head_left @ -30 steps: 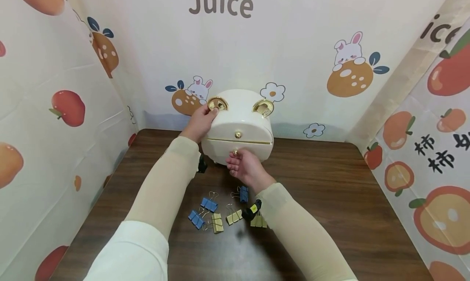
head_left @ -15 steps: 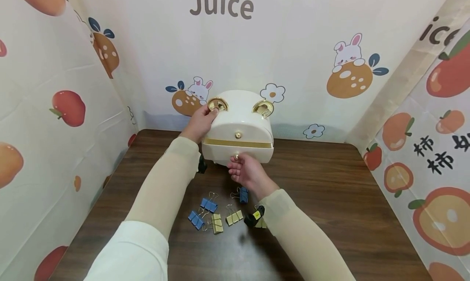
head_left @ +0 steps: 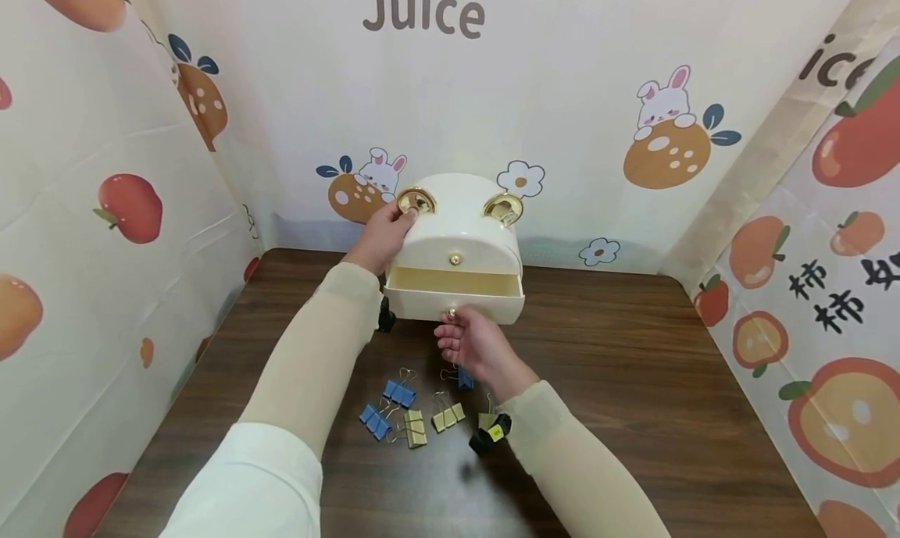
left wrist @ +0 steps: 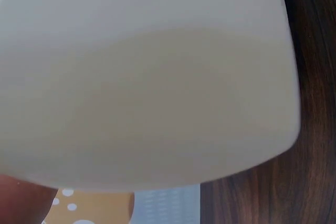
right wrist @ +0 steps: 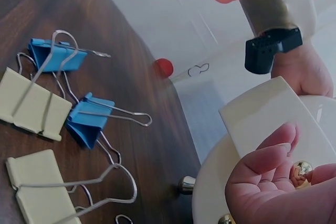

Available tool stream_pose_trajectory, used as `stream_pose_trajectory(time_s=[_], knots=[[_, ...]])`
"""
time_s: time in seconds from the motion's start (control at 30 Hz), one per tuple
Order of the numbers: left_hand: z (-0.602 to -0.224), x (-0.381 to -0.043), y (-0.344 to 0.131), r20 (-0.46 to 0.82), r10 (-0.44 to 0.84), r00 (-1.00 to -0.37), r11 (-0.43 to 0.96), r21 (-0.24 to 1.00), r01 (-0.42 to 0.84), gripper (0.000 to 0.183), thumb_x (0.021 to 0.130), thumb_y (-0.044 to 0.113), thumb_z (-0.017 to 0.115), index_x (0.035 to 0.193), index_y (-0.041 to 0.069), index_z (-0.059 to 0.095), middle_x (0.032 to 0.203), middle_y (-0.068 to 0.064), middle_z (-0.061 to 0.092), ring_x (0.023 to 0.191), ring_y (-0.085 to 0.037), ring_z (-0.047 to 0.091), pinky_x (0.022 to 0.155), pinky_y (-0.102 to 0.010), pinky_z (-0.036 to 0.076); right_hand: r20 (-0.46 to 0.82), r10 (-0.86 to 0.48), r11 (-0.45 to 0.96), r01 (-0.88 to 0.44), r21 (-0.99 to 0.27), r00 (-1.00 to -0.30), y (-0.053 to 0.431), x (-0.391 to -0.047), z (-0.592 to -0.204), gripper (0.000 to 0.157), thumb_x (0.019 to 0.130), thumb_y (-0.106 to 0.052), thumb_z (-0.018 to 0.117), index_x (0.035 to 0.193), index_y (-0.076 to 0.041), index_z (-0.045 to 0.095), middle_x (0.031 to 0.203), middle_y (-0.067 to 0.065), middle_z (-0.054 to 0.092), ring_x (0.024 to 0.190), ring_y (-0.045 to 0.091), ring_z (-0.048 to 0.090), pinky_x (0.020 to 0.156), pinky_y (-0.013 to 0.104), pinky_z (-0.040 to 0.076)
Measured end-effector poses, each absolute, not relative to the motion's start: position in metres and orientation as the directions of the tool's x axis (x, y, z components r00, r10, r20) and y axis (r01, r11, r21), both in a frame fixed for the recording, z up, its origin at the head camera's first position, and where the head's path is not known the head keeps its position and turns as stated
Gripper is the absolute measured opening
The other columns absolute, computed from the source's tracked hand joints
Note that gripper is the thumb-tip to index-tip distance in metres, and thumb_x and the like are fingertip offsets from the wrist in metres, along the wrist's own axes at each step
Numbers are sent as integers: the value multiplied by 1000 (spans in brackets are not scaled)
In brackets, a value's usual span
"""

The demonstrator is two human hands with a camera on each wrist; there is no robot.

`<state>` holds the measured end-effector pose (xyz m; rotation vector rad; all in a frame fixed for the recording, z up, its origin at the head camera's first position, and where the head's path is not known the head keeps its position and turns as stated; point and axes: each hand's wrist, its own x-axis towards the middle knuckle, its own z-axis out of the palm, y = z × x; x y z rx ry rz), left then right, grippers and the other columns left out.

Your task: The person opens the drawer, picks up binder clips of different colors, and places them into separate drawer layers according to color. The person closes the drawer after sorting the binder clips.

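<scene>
A white two-drawer storage box (head_left: 464,190) with gold ear-shaped rings on top stands at the back of the table. My left hand (head_left: 382,236) grips its left gold ear (head_left: 418,199) with the thumb in front. In the left wrist view, the box's pale side (left wrist: 157,87) fills most of the picture. My right hand (head_left: 481,347) pinches the gold knob (right wrist: 301,171) of the lower drawer (head_left: 415,305) between thumb and fingers. That drawer stands pulled out, and its visible inside is bare. The upper drawer with its own gold knob (head_left: 455,259) is closed.
In front of the box, several binder clips lie on the dark wooden table (head_left: 619,366): blue ones (head_left: 399,393) and pale yellow ones (head_left: 416,429). One yellow clip is partly hidden behind the right wrist camera (head_left: 488,435). Printed cloth (head_left: 450,93) hangs around the table.
The lower drawer has come out toward me from nearly closed, my right hand moving with its knob. My left hand has stayed on the ear.
</scene>
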<state>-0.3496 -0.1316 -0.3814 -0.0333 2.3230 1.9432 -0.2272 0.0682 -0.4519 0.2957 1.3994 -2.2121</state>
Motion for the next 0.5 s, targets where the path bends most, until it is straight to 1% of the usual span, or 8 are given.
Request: stream_pose_trajectory(time_s=[0.2,0.37,0.43,0.5], knots=[[-382,-349,-130,-71,63,-995,156,986,-61,48,109,40,52,154,27,49,138,-3,58,116,-23,58,98,-43,49,-422,-304,-347,512,-786,-854,68,-217,-452,28,109,-25,40,101,-3,56,76,4,64,64,16,57,64,28,49],[-381,-348,-129,-48,54,-997,139,989,-40,49,109,36,52,155,20,48,141,-4,56,119,-23,56,101,-42,46,-418,-308,-345,510,-788,-855,68,-210,-452,28,109,-24,39,102,-2,56,75,3,64,64,15,57,64,27,48],[-381,-347,-128,-46,52,-998,140,989,-39,49,109,36,52,155,19,48,141,-4,56,119,-23,55,102,-42,46,-412,-307,-337,503,-796,-858,69,-207,-452,29,109,-25,39,103,-2,55,75,3,64,64,15,57,64,27,48],[-380,-346,-128,-58,52,-997,145,988,-49,48,109,37,52,155,21,48,140,-4,56,119,-23,56,102,-42,46,-412,-303,-327,500,-802,-859,69,-204,-452,29,109,-25,38,103,-2,55,75,2,63,64,15,56,64,28,48]])
